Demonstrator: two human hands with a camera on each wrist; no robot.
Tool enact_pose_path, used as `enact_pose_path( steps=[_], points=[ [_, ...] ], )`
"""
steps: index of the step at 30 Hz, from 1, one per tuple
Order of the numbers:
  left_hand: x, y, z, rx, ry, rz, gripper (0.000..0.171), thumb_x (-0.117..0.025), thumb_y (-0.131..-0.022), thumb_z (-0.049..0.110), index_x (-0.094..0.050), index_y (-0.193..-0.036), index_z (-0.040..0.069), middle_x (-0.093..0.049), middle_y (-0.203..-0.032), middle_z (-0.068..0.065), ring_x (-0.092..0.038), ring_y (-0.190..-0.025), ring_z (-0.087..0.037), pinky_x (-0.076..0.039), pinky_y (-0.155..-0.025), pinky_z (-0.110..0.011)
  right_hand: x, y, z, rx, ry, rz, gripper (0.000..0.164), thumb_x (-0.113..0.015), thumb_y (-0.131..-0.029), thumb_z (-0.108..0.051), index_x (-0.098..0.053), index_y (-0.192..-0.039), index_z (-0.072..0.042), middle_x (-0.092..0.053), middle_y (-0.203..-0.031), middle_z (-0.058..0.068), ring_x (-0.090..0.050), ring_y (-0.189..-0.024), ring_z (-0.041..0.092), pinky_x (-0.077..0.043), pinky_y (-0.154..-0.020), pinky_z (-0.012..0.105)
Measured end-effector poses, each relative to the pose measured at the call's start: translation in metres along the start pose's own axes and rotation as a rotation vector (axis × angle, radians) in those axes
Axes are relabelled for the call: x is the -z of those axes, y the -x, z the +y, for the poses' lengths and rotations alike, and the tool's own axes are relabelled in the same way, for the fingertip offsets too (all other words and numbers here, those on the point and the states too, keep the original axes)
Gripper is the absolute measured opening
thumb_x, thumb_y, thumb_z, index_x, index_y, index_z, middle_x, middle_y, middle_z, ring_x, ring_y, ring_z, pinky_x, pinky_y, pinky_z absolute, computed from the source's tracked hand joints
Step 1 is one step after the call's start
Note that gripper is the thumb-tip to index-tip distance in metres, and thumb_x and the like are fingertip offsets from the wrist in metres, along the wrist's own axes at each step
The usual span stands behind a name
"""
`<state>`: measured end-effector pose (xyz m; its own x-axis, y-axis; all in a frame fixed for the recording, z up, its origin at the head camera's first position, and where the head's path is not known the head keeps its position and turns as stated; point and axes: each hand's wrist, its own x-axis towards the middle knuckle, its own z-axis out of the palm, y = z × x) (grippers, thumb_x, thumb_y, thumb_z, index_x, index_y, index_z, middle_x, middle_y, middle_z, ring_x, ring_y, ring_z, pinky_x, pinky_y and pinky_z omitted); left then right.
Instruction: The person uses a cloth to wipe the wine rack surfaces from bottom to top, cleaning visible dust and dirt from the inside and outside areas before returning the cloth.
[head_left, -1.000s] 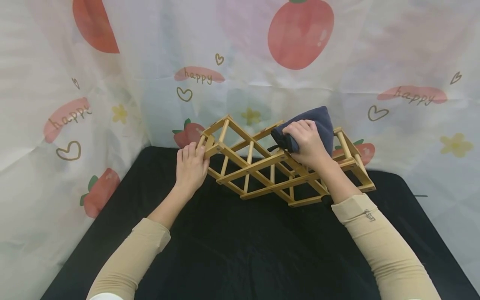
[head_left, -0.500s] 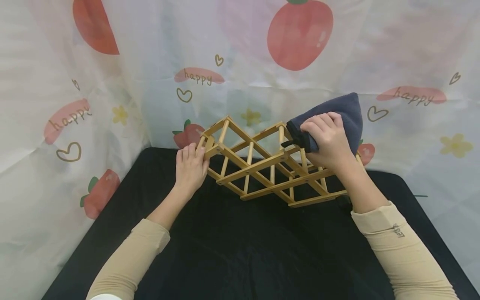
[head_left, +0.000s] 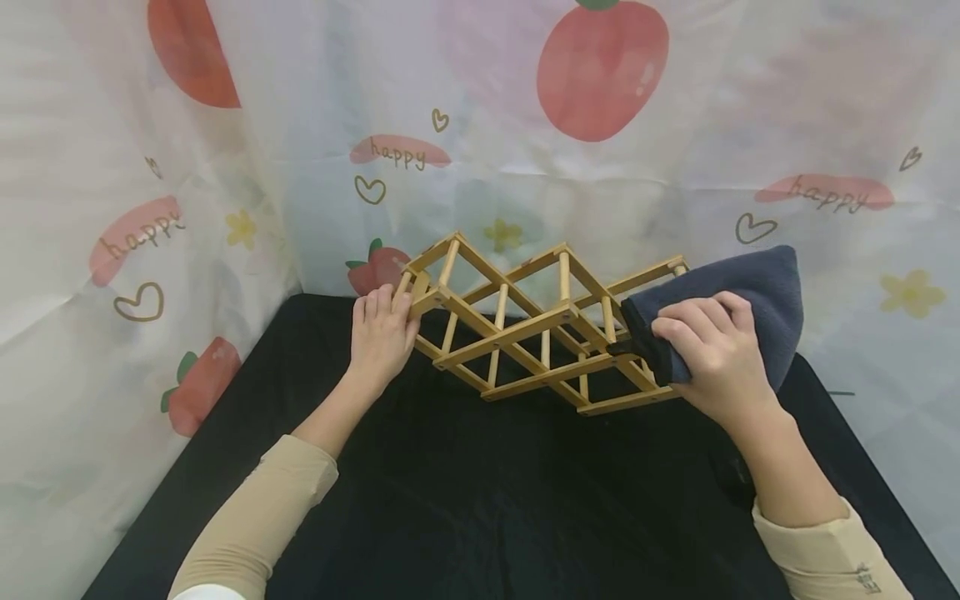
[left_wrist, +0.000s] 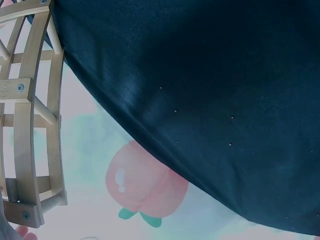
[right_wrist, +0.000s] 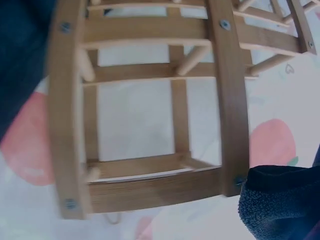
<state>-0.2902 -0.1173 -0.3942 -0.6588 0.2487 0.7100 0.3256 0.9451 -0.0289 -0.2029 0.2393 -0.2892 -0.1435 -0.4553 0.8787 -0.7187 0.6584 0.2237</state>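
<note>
Rack [head_left: 525, 330] — likely light, stiff; best held by end slats [head_left: 427, 302], where left hand [head_left: 381, 337] grips. Right hand [head_left: 712, 357] clutches soft-looking cloth [head_left: 774, 293].

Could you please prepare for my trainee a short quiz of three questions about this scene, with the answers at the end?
1. What does the right hand hold?
A) a brush
B) a dark blue cloth
C) a bottle

2. Fill in the missing word: the word printed several times on the backdrop is "____".

3. True or false: in the head view, the left hand is at the opposite end of the wooden rack from the right hand.

Key:
1. B
2. happy
3. True
</note>
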Motion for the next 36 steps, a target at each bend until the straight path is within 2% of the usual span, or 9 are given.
enact_pose_path(
  steps=[5, 10, 16, 22, 28, 36],
  points=[
    [0.001, 0.000, -0.002, -0.010, 0.023, -0.009, 0.016, -0.047, -0.091, 0.020, -0.044, -0.091, 0.004, -0.040, -0.104, -0.016, -0.036, -0.090, -0.031, -0.029, -0.083, -0.043, 0.011, 0.020, -0.010, -0.044, 0.036, 0.010, 0.030, -0.043, -0.093, -0.024, -0.054, -0.077, -0.001, -0.058, -0.075, 0.016, -0.049, -0.070, 0.036, -0.028, -0.070, 0.053],
    [0.002, 0.000, -0.002, -0.017, 0.038, -0.028, 0.018, -0.050, -0.090, 0.021, -0.044, -0.090, 0.003, -0.041, -0.103, -0.016, -0.036, -0.090, -0.030, -0.030, -0.081, -0.043, 0.022, 0.046, -0.009, -0.098, 0.065, -0.020, 0.035, -0.043, -0.091, -0.031, -0.054, -0.078, 0.001, -0.059, -0.077, 0.017, -0.048, -0.071, 0.038, -0.027, -0.071, 0.054],
    [0.006, 0.002, -0.001, -0.042, 0.004, 0.007, 0.021, -0.051, -0.090, 0.022, -0.042, -0.087, 0.003, -0.040, -0.102, -0.016, -0.036, -0.087, -0.030, -0.030, -0.079, -0.042, 0.036, 0.070, -0.006, -0.168, 0.077, -0.066, 0.040, -0.040, -0.087, -0.033, -0.055, -0.080, 0.003, -0.058, -0.080, 0.020, -0.047, -0.073, 0.040, -0.024, -0.071, 0.056],
    [0.009, 0.008, 0.001, -0.076, -0.003, 0.056, 0.025, -0.057, -0.087, 0.022, -0.042, -0.082, 0.003, -0.042, -0.097, -0.016, -0.036, -0.081, -0.029, -0.031, -0.072, -0.039, 0.044, 0.078, -0.006, -0.225, 0.100, -0.084, 0.043, -0.039, -0.087, -0.035, -0.055, -0.082, 0.005, -0.058, -0.080, 0.021, -0.046, -0.075, 0.040, -0.024, -0.073, 0.055],
    [0.016, 0.016, 0.009, -0.156, -0.013, 0.122, 0.029, -0.064, -0.081, 0.022, -0.045, -0.087, 0.001, -0.043, -0.100, -0.017, -0.038, -0.084, -0.030, -0.032, -0.072, -0.039, 0.046, 0.080, -0.007, -0.241, 0.115, -0.054, 0.040, -0.040, -0.087, -0.033, -0.055, -0.081, 0.004, -0.058, -0.080, 0.021, -0.047, -0.074, 0.040, -0.025, -0.074, 0.054],
    [0.024, 0.026, 0.023, -0.227, -0.099, 0.199, 0.034, -0.063, -0.079, 0.032, -0.049, -0.087, 0.002, -0.044, -0.099, -0.014, -0.038, -0.085, -0.027, -0.029, -0.073, -0.039, 0.049, 0.084, -0.008, -0.254, 0.131, -0.060, 0.040, -0.039, -0.086, -0.032, -0.053, -0.081, 0.005, -0.058, -0.080, 0.022, -0.046, -0.074, 0.040, -0.025, -0.073, 0.054]
  ],
)
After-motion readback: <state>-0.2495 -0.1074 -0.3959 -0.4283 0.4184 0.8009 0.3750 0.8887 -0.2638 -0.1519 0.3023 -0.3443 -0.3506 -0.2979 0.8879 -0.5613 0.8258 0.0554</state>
